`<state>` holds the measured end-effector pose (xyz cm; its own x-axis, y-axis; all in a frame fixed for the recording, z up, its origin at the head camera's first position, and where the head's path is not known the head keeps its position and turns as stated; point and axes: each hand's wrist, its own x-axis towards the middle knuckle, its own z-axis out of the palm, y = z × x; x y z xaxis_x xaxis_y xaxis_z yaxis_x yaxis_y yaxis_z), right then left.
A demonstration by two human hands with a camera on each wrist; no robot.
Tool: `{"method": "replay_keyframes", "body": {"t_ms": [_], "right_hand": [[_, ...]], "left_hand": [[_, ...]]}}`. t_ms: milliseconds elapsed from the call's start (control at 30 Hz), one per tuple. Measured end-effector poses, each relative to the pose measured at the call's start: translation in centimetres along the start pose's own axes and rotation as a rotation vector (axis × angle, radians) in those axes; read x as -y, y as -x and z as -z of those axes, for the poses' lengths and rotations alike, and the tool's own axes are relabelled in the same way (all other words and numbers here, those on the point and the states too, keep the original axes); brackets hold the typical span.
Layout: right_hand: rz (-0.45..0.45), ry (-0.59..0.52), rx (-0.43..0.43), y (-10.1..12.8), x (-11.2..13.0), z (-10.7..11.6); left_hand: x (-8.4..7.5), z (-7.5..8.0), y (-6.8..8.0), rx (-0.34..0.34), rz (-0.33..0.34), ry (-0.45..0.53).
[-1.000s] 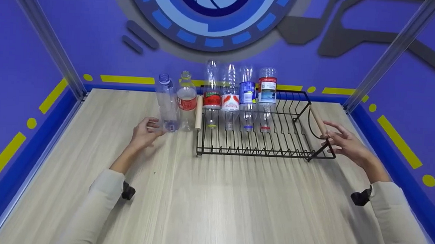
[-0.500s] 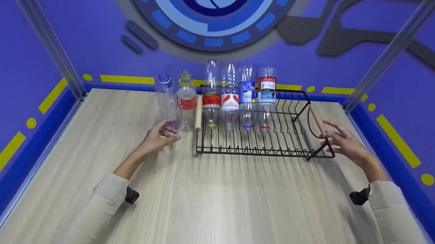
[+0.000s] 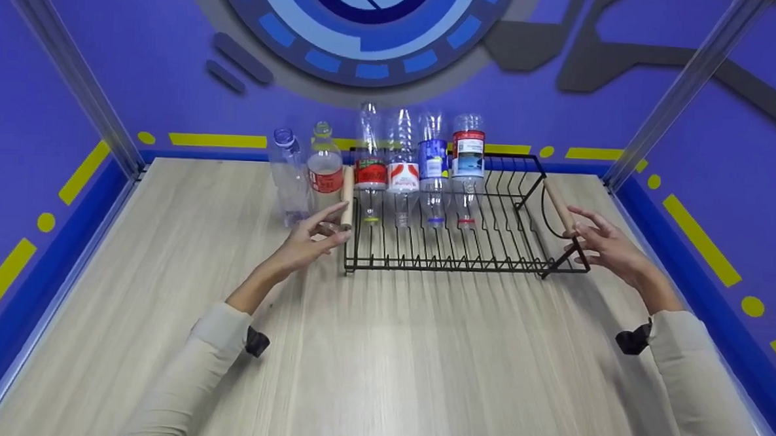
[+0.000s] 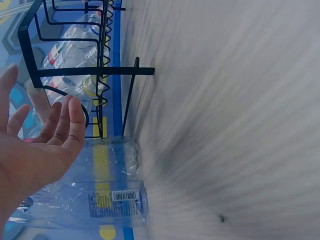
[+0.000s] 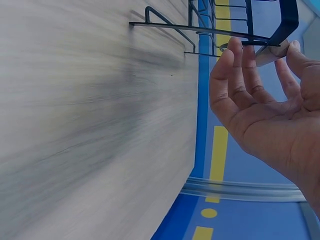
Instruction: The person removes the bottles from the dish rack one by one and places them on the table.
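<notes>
A black wire dish rack (image 3: 451, 268) with a wooden handle at each end stands on the table. Several empty plastic bottles stand neck-down in its left part, one with a red-and-green label (image 3: 370, 173), one with a blue label (image 3: 434, 158). My left hand (image 3: 305, 247) is at the left handle (image 3: 347, 196), index fingertip and thumb beside it, fingers loosely bent. My right hand (image 3: 612, 251) holds the lower end of the right handle (image 3: 559, 206) between thumb and fingers. In the right wrist view the thumb is against the handle's end (image 5: 272, 54).
Left of the rack, a clear bluish bottle (image 3: 290, 181) and a red-labelled bottle (image 3: 325, 179) stand upright without caps, just behind my left hand. Purple panels (image 3: 202, 115) with metal corner posts (image 3: 688, 93) enclose the wooden tabletop (image 3: 381, 375).
My left hand has moved right, from in front of the bluish bottle to the rack's left handle. My right hand stays at the right handle. The view has shifted slightly.
</notes>
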<state>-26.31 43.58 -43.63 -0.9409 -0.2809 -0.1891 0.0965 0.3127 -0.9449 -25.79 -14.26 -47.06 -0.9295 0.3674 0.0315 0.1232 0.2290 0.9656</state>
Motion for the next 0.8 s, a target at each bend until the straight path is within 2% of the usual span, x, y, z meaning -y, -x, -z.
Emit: {"method": "replay_keyframes", "body": {"t_ms": [167,367,500,700,800], "right_hand": [[-0.016,0.030,-0.009,0.0,0.1,0.0],[-0.015,0.039,-0.020,0.1,0.1,0.0],[-0.012,0.090,-0.036,-0.1,0.6,-0.2],[-0.007,0.245,-0.055,-0.5,2.9,0.2],[0.003,0.271,-0.095,-0.4,4.4,1.0]], "left_hand": [[-0.3,-0.4,-0.2,0.047,0.017,0.022],[-0.7,-0.3,-0.5,0.066,0.035,0.043],[-0.9,0.1,-0.7,0.071,0.049,0.033],[-1.0,0.2,-0.5,0.073,0.070,0.016],[-1.0,-0.1,-0.5,0.073,0.068,0.017]]}}
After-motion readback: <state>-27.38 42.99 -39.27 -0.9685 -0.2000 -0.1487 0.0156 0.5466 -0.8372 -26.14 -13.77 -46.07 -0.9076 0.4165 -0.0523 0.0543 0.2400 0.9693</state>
